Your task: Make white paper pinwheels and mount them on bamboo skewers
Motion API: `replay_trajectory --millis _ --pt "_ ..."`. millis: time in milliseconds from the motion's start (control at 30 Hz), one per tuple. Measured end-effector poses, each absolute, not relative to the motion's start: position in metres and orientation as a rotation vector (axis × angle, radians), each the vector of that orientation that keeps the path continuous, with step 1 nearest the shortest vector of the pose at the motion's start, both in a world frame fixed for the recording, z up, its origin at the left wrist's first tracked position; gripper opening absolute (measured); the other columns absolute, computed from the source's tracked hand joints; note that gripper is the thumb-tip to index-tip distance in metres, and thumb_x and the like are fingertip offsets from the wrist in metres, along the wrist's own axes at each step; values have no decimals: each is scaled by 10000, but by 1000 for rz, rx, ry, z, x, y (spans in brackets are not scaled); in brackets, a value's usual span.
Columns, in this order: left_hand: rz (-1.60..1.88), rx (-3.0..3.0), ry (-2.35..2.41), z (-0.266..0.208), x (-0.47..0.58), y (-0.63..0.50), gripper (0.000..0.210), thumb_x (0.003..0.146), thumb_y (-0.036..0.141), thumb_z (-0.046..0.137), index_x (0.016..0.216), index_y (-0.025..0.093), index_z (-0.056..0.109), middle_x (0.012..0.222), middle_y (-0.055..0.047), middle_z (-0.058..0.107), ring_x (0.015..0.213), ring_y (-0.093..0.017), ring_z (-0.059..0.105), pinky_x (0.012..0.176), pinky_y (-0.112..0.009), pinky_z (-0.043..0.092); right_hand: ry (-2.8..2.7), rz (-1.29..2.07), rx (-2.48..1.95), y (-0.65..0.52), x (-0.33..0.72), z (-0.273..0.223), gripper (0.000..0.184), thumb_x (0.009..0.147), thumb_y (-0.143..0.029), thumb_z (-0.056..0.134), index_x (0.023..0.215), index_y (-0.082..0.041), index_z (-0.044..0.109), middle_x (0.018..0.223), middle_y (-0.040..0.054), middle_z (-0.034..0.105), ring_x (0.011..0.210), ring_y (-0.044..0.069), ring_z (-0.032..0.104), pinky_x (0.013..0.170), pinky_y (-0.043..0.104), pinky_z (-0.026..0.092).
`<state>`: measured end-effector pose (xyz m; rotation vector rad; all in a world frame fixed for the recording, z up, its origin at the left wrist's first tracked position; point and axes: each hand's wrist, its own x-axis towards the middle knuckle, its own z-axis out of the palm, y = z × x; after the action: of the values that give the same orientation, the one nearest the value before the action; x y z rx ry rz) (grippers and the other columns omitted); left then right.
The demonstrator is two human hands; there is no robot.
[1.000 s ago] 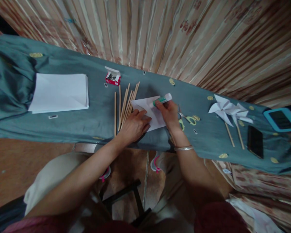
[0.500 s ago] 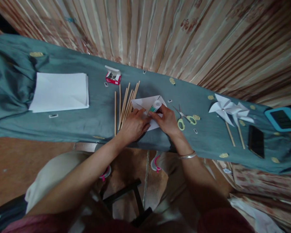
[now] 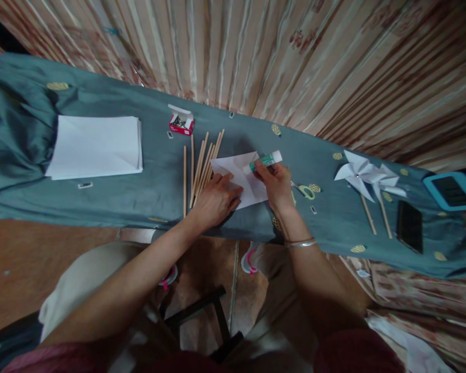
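White paper (image 3: 251, 187) lay under the left hand (image 3: 217, 198), whose grip I could not tell; the right hand (image 3: 276, 184) pinched a glue stick (image 3: 266, 160) over it.

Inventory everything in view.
Paper stack: one, white, left
Open box: one, red-white, left-centre
Sticks: several, tan, centre
Paper sheet: one, white, centre
Glue stick: one, green, centre
Scissors: one, lime, mid-right
Pinwheels: two, white, right
Phone: one, black, right
Device: one, blue, far right
Cloth: one, teal, underneath
Curtain: one, beige, behind
Frame: one, black, bottom
Floor: one, brown, bottom
Bracelet: one, silver, mid-right
Shoes: two, grey, bottom
Left hand: one, on sheet
Right hand: one, holding glue stick
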<state>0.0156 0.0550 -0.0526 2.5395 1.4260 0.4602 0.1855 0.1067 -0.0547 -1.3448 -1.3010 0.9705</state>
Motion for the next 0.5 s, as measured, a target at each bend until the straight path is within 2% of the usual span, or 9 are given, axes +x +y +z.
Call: replay_trajectory --millis 200,267,400,500 --pt "410 2537 1434 -50 17 54 352 929 295 488 1221 178 647 1317 -173 529 1090 -323 496 970 -479 416 -1789 706 -1462 91 175 -47 221 792 -414 655 894 -219 637 876 62 733 830 243 680 797 382 512" --pt "408 2533 1440 -50 17 54 354 928 294 490 1227 183 644 1317 -165 530 1095 -321 498 971 -482 420 -1781 667 -1458 92 173 -48 218 804 -394 645 926 -214 635 901 69 735 851 240 683 808 377 511" --pt "418 2519 1444 -51 16 54 293 915 296 519 1103 172 706 1331 -164 519 1116 -322 497 967 -485 430 -1521 732 -1402 104 183 -55 222 791 -410 648 855 -199 620 835 42 729 768 201 680 711 330 525" --pt "428 2524 1432 -53 16 55 290 914 299 523 1094 170 711 1338 -173 515 1126 -329 496 967 -492 433 -1513 783 -1353 110 194 -57 207 805 -401 628 867 -204 618 853 32 728 770 178 673 692 307 516"
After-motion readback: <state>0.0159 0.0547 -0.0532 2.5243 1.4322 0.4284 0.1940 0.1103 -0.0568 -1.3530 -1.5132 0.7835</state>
